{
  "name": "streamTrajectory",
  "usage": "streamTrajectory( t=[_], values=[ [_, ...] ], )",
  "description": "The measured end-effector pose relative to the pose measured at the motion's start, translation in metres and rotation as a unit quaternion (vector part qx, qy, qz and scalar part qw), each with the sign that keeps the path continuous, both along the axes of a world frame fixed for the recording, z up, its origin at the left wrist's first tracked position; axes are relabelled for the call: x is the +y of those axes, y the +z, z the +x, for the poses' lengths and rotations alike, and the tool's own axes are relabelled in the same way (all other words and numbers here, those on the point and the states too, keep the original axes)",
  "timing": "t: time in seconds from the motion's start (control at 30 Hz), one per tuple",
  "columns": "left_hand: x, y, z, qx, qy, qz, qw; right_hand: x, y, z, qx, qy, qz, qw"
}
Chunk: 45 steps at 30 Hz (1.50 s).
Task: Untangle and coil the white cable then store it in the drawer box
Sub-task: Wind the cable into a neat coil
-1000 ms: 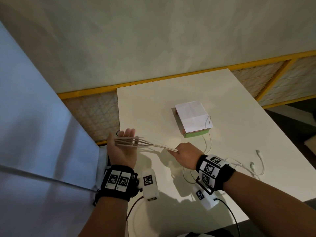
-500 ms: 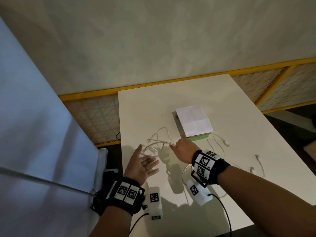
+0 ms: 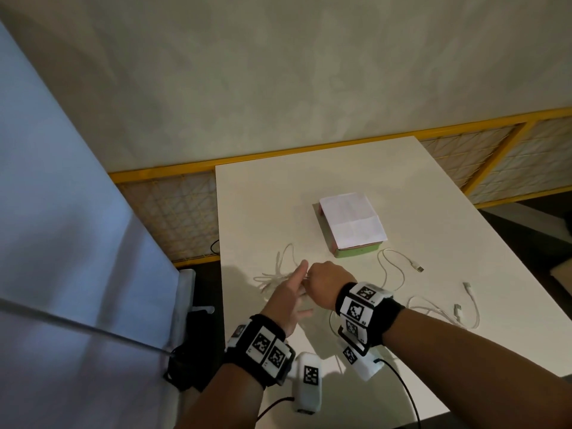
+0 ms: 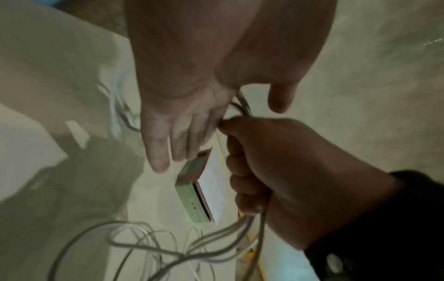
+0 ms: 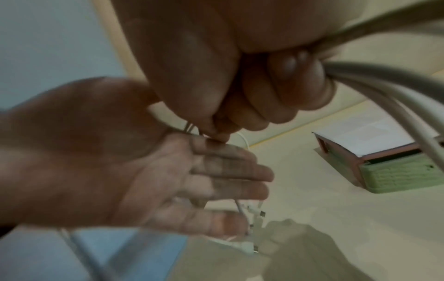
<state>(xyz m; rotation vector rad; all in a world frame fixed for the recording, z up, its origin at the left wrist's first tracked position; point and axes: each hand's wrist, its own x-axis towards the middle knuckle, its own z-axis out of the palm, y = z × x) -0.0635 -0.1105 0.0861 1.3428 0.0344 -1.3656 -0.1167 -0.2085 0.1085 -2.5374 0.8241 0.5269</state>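
- Since 1 s ago the left hand [image 3: 289,297] has dropped from its raised spot beyond the table's left edge, where taut strands crossed its fingers, to just beside the right hand [image 3: 328,287]; the strands now sag in loose loops on the table [image 3: 356,168].
- 1 white cable [image 3: 391,275] is in view, thin, round and smooth, with 1 USB plug [image 3: 418,268] lying right of the box and 2 small white connectors [image 3: 469,288] further right.
- 1 drawer box [image 3: 351,226] stands mid-table: rectangular, white paper on top, pale green ribbed drawer front facing the person.
- Left hand: palm turned up, fingers [image 4: 165,144] straight and relaxed, gripping nothing.
- Right hand: clenched round a bundle of cable strands, which leave the fist on both sides [image 4: 242,228].
- Both wrists wear black bands with square black-and-white markers [image 3: 362,301].
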Motion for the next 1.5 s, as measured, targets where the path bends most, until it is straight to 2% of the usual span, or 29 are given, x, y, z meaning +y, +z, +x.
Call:
streamTrajectory(
  t=[0.13, 0.27, 0.37, 0.4, 0.47, 0.53, 0.67, 0.77, 0.93, 1.1, 1.3, 1.5],
  values=[
    [-0.01, -0.002, -0.002, -0.005, 0.118, -0.023, 0.993, 0.015, 0.011, -0.006, -0.029, 0.023, -0.022, 0.999],
    [-0.016, 0.008, -0.003, -0.082, 0.148, -0.032, 0.985, 0.02, 0.02, -0.007, -0.056, 0.034, -0.017, 0.998],
    [-0.017, 0.02, 0.013, -0.084, 0.248, -0.047, 0.964, 0.008, 0.019, -0.01, -0.038, 0.006, 0.018, 0.999],
    [-0.017, 0.023, 0.023, -0.066, 0.288, -0.063, 0.953, 0.002, 0.015, -0.013, -0.025, -0.009, 0.031, 0.999],
    [-0.015, 0.027, 0.042, 0.046, 0.367, -0.098, 0.924, -0.009, 0.005, -0.022, -0.017, -0.027, 0.052, 0.998],
    [-0.013, 0.03, 0.047, 0.087, 0.377, -0.104, 0.916, -0.013, -0.001, -0.027, -0.027, -0.03, 0.064, 0.997],
    [-0.008, 0.025, 0.045, 0.083, 0.388, -0.115, 0.911, -0.02, 0.002, -0.029, -0.021, 0.016, 0.042, 0.999],
    [0.0, 0.023, 0.051, 0.082, 0.41, -0.121, 0.9, -0.032, 0.002, -0.039, -0.002, 0.018, 0.029, 0.999],
    [0.007, 0.024, 0.057, 0.069, 0.423, -0.122, 0.895, -0.046, -0.007, -0.048, 0.012, -0.013, -0.001, 1.0],
    [0.021, 0.025, 0.076, 0.049, 0.454, -0.139, 0.879, -0.07, -0.01, -0.064, 0.031, -0.032, -0.03, 0.999],
    [0.048, 0.022, 0.104, 0.004, 0.513, -0.143, 0.847, -0.099, -0.02, -0.103, 0.071, -0.098, -0.05, 0.991],
    [0.055, 0.009, 0.106, 0.008, 0.48, -0.181, 0.858, -0.1, -0.029, -0.111, 0.046, -0.142, -0.04, 0.988]
  ],
)
